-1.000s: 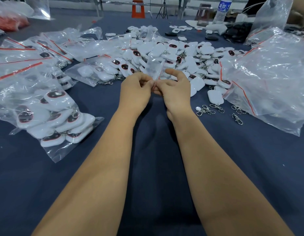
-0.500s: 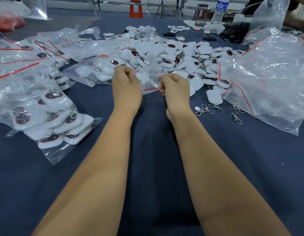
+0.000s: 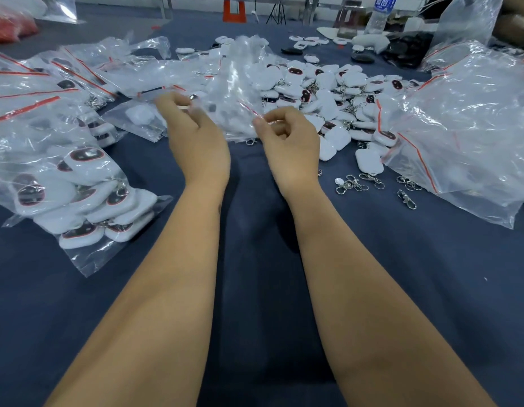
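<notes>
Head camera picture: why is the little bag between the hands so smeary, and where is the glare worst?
Head view: the small bag, pinched by the left hand and right hand, is smeared, likely motion blur; head view: the metal clips nearby look sharp; head view: white glare streaks the big bags at right.

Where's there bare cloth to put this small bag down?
Bare cloth lies nearest you, from the filled bag on the left across to the loose clasps and big bag on the right. Crowded: the white tag pile beyond the small bag.
</notes>
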### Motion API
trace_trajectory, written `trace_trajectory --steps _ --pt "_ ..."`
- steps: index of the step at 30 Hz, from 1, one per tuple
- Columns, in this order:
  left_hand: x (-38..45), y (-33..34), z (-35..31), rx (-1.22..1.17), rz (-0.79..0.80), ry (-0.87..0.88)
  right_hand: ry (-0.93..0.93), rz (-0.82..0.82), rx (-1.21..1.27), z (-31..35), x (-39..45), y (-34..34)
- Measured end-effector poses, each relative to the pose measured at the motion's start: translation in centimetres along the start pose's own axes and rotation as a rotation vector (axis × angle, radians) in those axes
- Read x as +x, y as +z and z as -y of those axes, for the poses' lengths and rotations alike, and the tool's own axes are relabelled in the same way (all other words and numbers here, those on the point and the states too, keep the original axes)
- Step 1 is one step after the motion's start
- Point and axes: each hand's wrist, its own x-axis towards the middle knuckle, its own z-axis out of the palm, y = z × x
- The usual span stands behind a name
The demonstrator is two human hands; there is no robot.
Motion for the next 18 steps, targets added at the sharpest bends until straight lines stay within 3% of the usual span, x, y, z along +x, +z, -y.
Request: trace_trajectory --steps 3,6,8,10,13,15,18 --pt "0.2 -0.9 -0.7 -0.036 -0.190 0.189 -0.066 -0.002 0.000 0.2 -0.5 -0.3" --pt "0.4 -1.3 -0.8 0.061 -0.304 0.351 -0.128 -0.164 -0.471 -0.1 0.2 -1.0" --pt "0.2 -1.1 -0.7 0.197 -0.216 0.358 -0.028 -0.191 -0.781 -0.5 0.5 -1.5" --pt "0.3 -0.9 -0.1 0.404 0.055 0.279 0.115 -0.130 -0.863 -0.5 0.5 -1.8" --pt "0.3 -0.5 1.0 0.696 0.414 0.145 0.126 -0.110 -0.917 -0.6 0.4 -2.0" --pt "0.1 -0.3 1.2 0.680 0.439 0.106 0.075 -0.117 -0.923 -0.5 0.4 -2.1" --pt "-0.3 -0.3 0.8 0.512 0.308 0.098 0.037 -0.115 -0.864 -0.3 0.4 -2.0"
